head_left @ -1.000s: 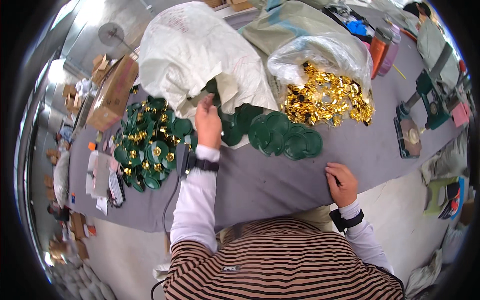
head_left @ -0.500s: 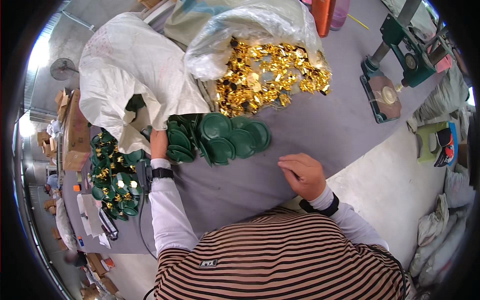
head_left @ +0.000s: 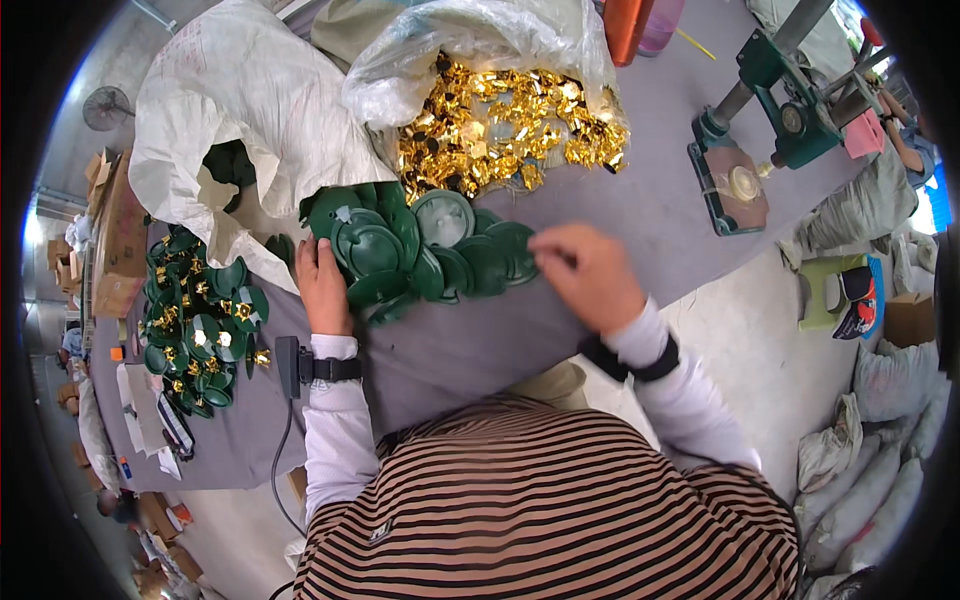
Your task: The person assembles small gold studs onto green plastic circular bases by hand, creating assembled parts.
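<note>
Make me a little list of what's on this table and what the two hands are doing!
left hand: rests on the left end of the green plastic discs
right hand: at the right end of the discs, fingers pinched; what it grips, if anything, is too small to tell
gold foil pieces: heaped in an open clear bag behind the discs
white sack: open, more green pieces inside
finished pile: green discs with gold centres, far left
green press: at the right of the grey table
</note>
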The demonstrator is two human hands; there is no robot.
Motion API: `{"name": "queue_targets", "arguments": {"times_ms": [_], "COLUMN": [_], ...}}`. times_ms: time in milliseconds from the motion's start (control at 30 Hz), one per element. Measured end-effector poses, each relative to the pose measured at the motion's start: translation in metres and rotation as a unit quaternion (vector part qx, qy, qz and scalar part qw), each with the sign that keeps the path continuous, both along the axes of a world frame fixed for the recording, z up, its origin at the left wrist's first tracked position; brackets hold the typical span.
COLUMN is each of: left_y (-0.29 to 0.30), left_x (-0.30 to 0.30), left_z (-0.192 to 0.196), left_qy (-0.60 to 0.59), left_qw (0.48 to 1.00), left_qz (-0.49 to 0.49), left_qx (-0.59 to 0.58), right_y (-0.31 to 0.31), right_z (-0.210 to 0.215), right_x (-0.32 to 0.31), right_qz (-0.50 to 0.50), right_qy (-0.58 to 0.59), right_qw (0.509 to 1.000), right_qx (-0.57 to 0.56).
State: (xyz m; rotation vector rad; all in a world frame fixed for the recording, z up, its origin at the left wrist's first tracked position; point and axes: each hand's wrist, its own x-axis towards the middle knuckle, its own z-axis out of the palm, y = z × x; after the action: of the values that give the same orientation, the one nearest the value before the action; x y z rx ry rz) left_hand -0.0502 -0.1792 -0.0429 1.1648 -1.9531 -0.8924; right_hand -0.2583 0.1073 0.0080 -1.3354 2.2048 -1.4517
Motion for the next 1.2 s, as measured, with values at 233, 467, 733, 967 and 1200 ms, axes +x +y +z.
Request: {"name": "queue_targets", "arguments": {"times_ms": [233, 467, 733, 967, 1200], "left_y": [0.051, 0.13, 0.139, 0.116, 0.125], "left_x": [0.017, -0.008, -0.067, -0.054, -0.015], "left_z": [0.043, 0.063, 0.051, 0.075, 0.086], "left_qy": [-0.041, -0.026, -0.168, -0.131, 0.361], "left_qw": [0.986, 0.924, 0.851, 0.833, 0.767], "left_qz": [0.017, -0.28, -0.365, -0.428, -0.346], "left_qx": [-0.161, -0.259, -0.337, -0.324, 0.401], "right_y": [-0.081, -0.059, 0.003, 0.01, 0.003], "right_z": [-0.018, -0.018, -0.035, -0.041, 0.022], "right_x": [-0.068, -0.068, -0.026, -0.015, 0.047], "right_qz": [-0.119, -0.149, -0.155, -0.131, -0.062], "right_qy": [0.209, 0.096, 0.043, 0.067, -0.106], "right_qw": [0.958, 0.983, 0.987, 0.989, 0.962], "right_qx": [0.156, 0.051, -0.021, -0.028, -0.245]}}
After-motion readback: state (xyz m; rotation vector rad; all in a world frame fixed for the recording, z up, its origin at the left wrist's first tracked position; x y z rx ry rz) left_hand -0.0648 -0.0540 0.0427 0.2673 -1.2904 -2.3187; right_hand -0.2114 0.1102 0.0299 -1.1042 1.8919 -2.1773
